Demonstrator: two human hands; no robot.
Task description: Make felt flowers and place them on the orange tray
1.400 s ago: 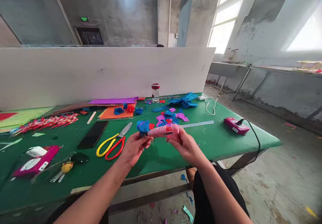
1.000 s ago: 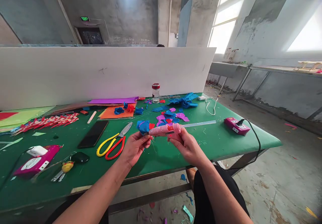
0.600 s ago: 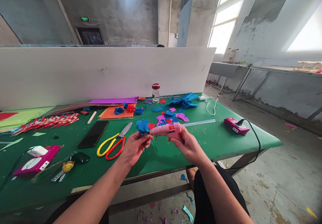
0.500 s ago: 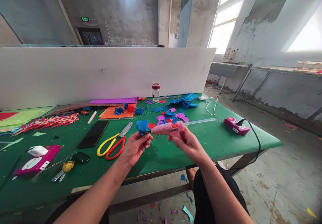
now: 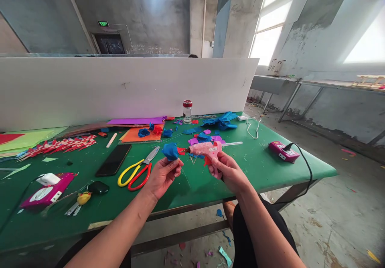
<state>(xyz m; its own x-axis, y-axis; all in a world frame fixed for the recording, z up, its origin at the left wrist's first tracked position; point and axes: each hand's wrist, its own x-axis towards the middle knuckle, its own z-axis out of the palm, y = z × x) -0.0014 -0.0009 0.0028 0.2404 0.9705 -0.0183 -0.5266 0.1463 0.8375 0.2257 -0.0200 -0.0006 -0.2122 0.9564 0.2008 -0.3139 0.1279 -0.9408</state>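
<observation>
Between the fingertips of my left hand [image 5: 165, 175] is a blue paper flower [image 5: 170, 151], held upright just above the table. My right hand [image 5: 227, 168] grips a pink hot glue gun [image 5: 204, 149] by its handle, with a clear glue stick [image 5: 234, 143] poking out of the back. The gun's dark nozzle points left at the flower, and a small gap separates them. Scissors [image 5: 141, 169] with one yellow and one red handle lie left of my left hand. Blue, purple and red paper pieces [image 5: 207, 138] are scattered behind the gun.
On the green table [image 5: 180, 195] lie a black phone [image 5: 113, 160], a set of keys [image 5: 78, 200], two magenta power strips [image 5: 284, 151] and several blue paper flowers [image 5: 143, 132]. A red-lidded jar [image 5: 187, 112] stands before the white board [image 5: 132, 83]. A black cord hangs over the right edge.
The glue gun has drawn back to the right, and its nozzle has come away from the blue paper flower. My left hand keeps hold of the flower in nearly the same place.
</observation>
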